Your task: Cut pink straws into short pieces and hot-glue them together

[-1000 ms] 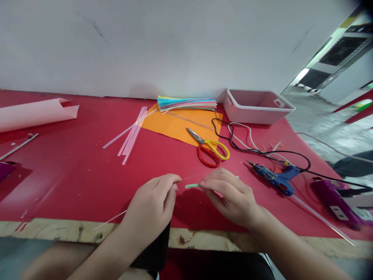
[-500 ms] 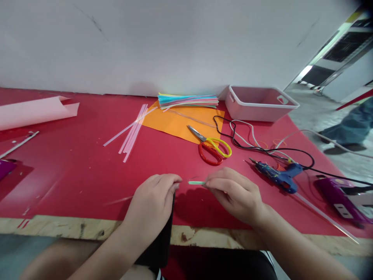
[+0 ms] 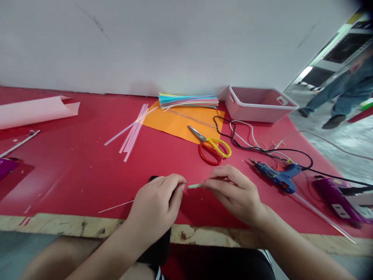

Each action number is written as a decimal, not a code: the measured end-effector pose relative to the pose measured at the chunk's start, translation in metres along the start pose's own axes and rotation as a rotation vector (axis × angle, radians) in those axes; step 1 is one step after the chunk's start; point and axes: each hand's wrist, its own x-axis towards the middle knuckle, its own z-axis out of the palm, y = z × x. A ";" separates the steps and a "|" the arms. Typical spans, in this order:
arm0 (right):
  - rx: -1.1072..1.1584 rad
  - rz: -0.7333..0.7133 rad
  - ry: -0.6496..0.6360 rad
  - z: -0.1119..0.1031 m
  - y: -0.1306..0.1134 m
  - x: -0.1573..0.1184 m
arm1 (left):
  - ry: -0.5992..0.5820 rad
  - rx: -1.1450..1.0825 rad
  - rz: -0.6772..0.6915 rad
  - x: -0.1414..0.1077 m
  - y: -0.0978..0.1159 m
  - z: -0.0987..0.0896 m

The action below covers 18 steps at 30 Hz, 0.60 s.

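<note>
My right hand (image 3: pixel 234 190) pinches a short pale green stick (image 3: pixel 194 186) whose free end points left toward my other hand. My left hand (image 3: pixel 160 202) is closed, thumb against fingers, on a thin wire (image 3: pixel 116 205); the wire's long end sticks out to the left over the red table, and a fine tip shows at the fingertips. A small gap separates that hand from the green stick. Under my left wrist a black flat object (image 3: pixel 159 247) is partly hidden. Scissors (image 3: pixel 208 144) with red and yellow handles lie just beyond my hands.
Pink strips (image 3: pixel 134 134) lie by an orange sheet (image 3: pixel 175 124) bearing a bundle of coloured sticks (image 3: pixel 188 101). A pink basket (image 3: pixel 259 111) stands at the back right. Right are a blue glue gun (image 3: pixel 278 177), cables and a purple power strip (image 3: pixel 340 200). A person's legs (image 3: pixel 340 93) show beyond.
My left hand has moved slightly right, nearer the green stick, and the wire shows more clearly. The person at the far right has stepped, with both legs now visible.
</note>
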 end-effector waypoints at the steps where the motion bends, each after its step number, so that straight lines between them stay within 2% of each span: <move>1: -0.015 0.004 0.017 0.000 -0.001 0.000 | -0.015 -0.013 0.004 0.000 0.000 0.000; 9: 0.008 0.000 -0.003 0.001 -0.004 0.001 | -0.045 -0.076 -0.038 -0.001 0.001 0.000; 18: -0.023 -0.004 -0.021 0.001 -0.002 -0.001 | -0.015 -0.024 0.053 0.000 0.002 0.001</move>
